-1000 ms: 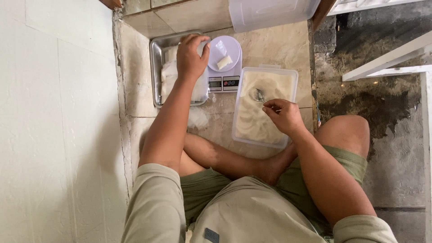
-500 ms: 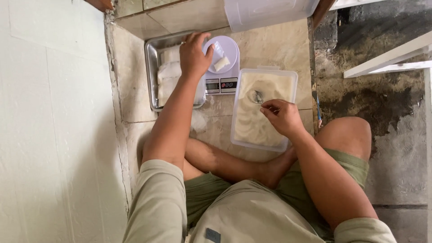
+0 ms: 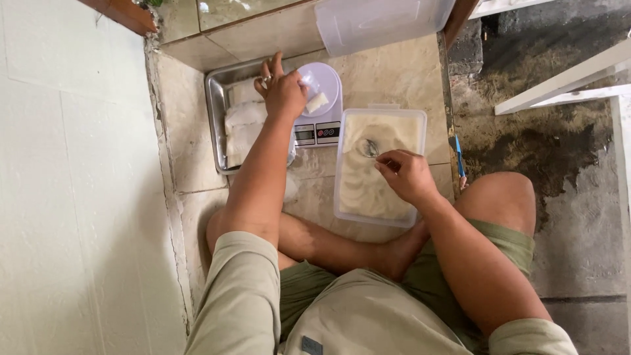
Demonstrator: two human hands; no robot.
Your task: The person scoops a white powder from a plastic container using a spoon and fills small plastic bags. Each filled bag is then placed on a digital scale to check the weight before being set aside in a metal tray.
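I sit cross-legged on a tiled floor. My left hand reaches out over a small digital kitchen scale and holds a small clear plastic bag with a pale lump in it on the round pan. My right hand grips the handle of a metal spoon whose bowl rests in pale dough filling a clear rectangular plastic container. Left of the scale lies a steel tray with several filled white packets.
A large clear plastic box stands at the far edge above the scale. A white tiled wall runs along my left. Rough dark concrete and white bars lie to the right. My bare foot rests below the container.
My left hand has shifted right from the tray's packets onto the scale pan, now holding the small bag there. My right hand has stayed on the spoon in the dough.
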